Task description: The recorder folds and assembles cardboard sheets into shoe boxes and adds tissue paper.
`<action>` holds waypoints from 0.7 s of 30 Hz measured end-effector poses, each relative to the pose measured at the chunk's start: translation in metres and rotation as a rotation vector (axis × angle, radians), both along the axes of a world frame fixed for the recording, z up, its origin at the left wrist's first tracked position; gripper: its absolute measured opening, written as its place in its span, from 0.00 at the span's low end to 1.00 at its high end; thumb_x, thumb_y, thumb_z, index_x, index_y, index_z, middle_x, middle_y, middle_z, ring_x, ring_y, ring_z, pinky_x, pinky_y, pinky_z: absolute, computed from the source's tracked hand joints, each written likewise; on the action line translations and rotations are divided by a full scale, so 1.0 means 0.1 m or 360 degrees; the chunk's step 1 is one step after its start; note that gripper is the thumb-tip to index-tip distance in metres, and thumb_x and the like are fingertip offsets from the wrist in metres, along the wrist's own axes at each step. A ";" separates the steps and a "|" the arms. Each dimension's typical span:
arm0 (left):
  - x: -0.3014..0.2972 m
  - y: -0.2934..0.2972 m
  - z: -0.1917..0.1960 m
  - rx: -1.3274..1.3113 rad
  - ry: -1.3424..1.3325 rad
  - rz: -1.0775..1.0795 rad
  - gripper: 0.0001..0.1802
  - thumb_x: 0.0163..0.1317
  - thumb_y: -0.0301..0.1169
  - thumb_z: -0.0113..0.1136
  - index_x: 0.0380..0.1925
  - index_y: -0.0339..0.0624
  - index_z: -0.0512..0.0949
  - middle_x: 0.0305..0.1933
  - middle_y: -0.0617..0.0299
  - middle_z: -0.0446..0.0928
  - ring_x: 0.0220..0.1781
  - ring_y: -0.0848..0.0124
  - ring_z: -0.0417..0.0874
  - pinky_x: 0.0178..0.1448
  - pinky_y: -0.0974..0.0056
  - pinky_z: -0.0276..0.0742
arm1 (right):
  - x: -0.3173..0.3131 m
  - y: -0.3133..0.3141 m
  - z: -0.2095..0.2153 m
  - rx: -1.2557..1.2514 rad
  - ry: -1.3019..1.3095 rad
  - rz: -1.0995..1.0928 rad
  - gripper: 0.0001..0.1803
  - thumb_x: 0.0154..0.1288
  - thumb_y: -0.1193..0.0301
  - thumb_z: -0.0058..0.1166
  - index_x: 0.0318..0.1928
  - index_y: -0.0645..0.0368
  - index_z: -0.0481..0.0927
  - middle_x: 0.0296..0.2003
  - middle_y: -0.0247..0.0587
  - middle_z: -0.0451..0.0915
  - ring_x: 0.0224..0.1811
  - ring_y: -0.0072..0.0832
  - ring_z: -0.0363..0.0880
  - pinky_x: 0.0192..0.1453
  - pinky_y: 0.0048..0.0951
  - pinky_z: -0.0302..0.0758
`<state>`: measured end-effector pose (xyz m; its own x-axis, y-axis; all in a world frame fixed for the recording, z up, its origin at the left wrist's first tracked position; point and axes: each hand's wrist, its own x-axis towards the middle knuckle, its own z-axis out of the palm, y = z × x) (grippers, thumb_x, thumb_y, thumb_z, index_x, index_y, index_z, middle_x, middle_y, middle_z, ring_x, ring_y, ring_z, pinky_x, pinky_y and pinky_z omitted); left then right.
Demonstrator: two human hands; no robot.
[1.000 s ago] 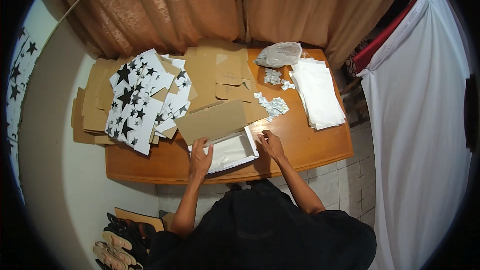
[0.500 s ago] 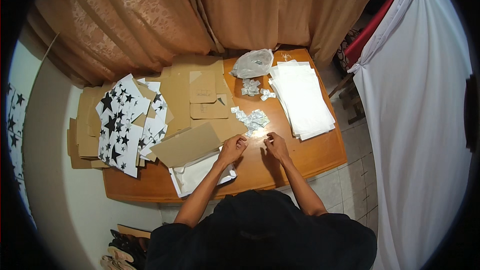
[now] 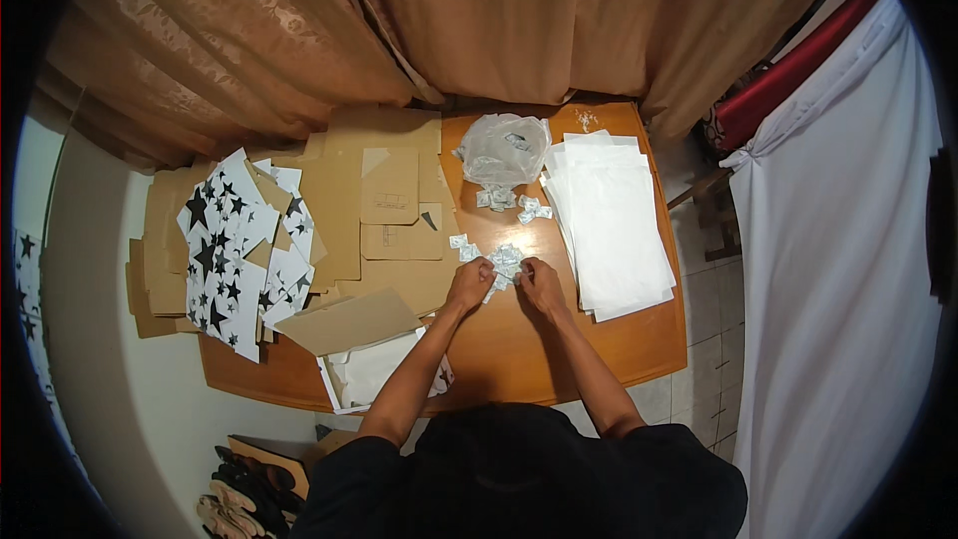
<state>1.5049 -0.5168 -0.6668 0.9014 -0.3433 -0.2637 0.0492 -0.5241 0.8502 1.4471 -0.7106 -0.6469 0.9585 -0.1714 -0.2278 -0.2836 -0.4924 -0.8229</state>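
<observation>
A loose heap of small whitish packets (image 3: 508, 260) lies on the wooden table in front of me. My left hand (image 3: 471, 284) is at the heap's left edge, its fingers bent and drawn together. Across from it, my right hand (image 3: 541, 286) touches the right edge with thumb and fingers curled inward. Whatever the fingertips hold is too small to make out. Farther back, two smaller groups of packets lie beside a translucent plastic bag (image 3: 506, 148), which has some packets inside.
A stack of white paper sheets (image 3: 614, 230) lies at the right of the wooden table (image 3: 499, 359). On the left are flattened cardboard pieces (image 3: 334, 190), star-printed sheets (image 3: 225, 250) and an open box (image 3: 374, 374). A brown curtain (image 3: 499, 20) hangs behind.
Both hands have moved forward from the near side of the heap to its left and right edges. The view has shifted slightly.
</observation>
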 end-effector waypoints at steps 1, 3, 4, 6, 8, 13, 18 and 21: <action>0.04 -0.08 0.01 0.0042 -0.0037 0.0019 0.13 0.63 0.29 0.67 0.44 0.33 0.82 0.33 0.54 0.85 0.35 0.67 0.86 0.44 0.63 0.83 | 0.06 -0.02 -0.05 0.0003 -0.0050 0.0028 0.18 0.66 0.71 0.61 0.52 0.70 0.80 0.40 0.57 0.84 0.43 0.48 0.84 0.50 0.41 0.79; 0.08 -0.19 -0.01 0.0050 -0.0041 0.0083 0.14 0.62 0.29 0.67 0.44 0.33 0.82 0.35 0.53 0.85 0.35 0.66 0.86 0.45 0.62 0.83 | 0.17 -0.03 -0.10 0.0015 -0.0088 0.0061 0.18 0.66 0.72 0.61 0.52 0.70 0.80 0.38 0.56 0.84 0.41 0.44 0.85 0.49 0.40 0.79; 0.11 -0.22 -0.03 0.0052 -0.0059 0.0146 0.14 0.62 0.29 0.67 0.45 0.33 0.82 0.36 0.51 0.84 0.36 0.64 0.86 0.45 0.61 0.82 | 0.22 -0.01 -0.10 -0.0014 -0.0089 0.0066 0.18 0.66 0.72 0.62 0.54 0.70 0.79 0.39 0.57 0.84 0.42 0.46 0.84 0.50 0.40 0.79; 0.17 -0.27 -0.10 0.0088 -0.0114 0.0151 0.15 0.61 0.29 0.68 0.46 0.33 0.82 0.37 0.51 0.84 0.35 0.64 0.85 0.45 0.61 0.82 | 0.31 0.02 -0.08 -0.0033 -0.0074 0.0075 0.19 0.66 0.73 0.62 0.55 0.70 0.79 0.40 0.57 0.84 0.43 0.47 0.84 0.50 0.41 0.78; 0.20 -0.28 -0.18 0.0126 -0.0166 0.0155 0.16 0.60 0.29 0.69 0.47 0.33 0.82 0.39 0.50 0.83 0.35 0.63 0.85 0.45 0.60 0.82 | 0.41 0.05 -0.02 -0.0138 -0.0044 0.0111 0.21 0.66 0.73 0.61 0.58 0.66 0.78 0.42 0.58 0.82 0.44 0.50 0.82 0.51 0.43 0.78; 0.20 -0.38 -0.23 0.0142 -0.0291 0.0080 0.17 0.59 0.28 0.71 0.48 0.35 0.82 0.38 0.51 0.80 0.31 0.63 0.81 0.41 0.59 0.80 | 0.44 0.05 -0.02 -0.0250 -0.0025 0.0187 0.20 0.67 0.73 0.61 0.59 0.61 0.79 0.41 0.56 0.79 0.43 0.52 0.81 0.50 0.46 0.77; 0.13 -0.39 -0.11 0.0004 -0.0273 0.0185 0.11 0.59 0.25 0.69 0.42 0.37 0.84 0.38 0.51 0.80 0.35 0.60 0.82 0.43 0.58 0.79 | 0.34 0.11 -0.05 -0.0132 -0.0246 0.0054 0.15 0.67 0.71 0.63 0.53 0.62 0.82 0.41 0.54 0.78 0.39 0.48 0.81 0.46 0.42 0.77; 0.07 -0.38 0.09 -0.0061 -0.0299 0.0235 0.08 0.59 0.24 0.69 0.40 0.39 0.86 0.38 0.53 0.80 0.37 0.60 0.82 0.44 0.58 0.78 | 0.25 0.16 0.06 0.0047 -0.0280 -0.0049 0.12 0.68 0.70 0.63 0.47 0.64 0.84 0.40 0.52 0.78 0.36 0.43 0.80 0.42 0.38 0.78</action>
